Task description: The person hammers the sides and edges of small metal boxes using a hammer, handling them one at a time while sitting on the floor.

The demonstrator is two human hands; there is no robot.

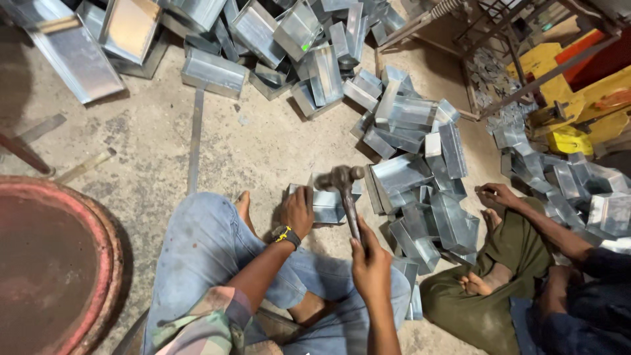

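I sit on the floor in blue jeans. My left hand [299, 210], with a watch on the wrist, presses down on a small open sheet-metal box [328, 205] resting on the concrete in front of my knees. My right hand [370, 258] grips the handle of a hammer [343, 187]. The hammer's dark head is raised just above the box's top edge.
Heaps of similar shiny metal boxes [420, 190] lie to the right and along the top. A second person [526, 263] sits cross-legged at right, one hand near the pile. A rusty round drum rim [98, 243] stands at left. A thin metal strip [194, 138] lies on the floor.
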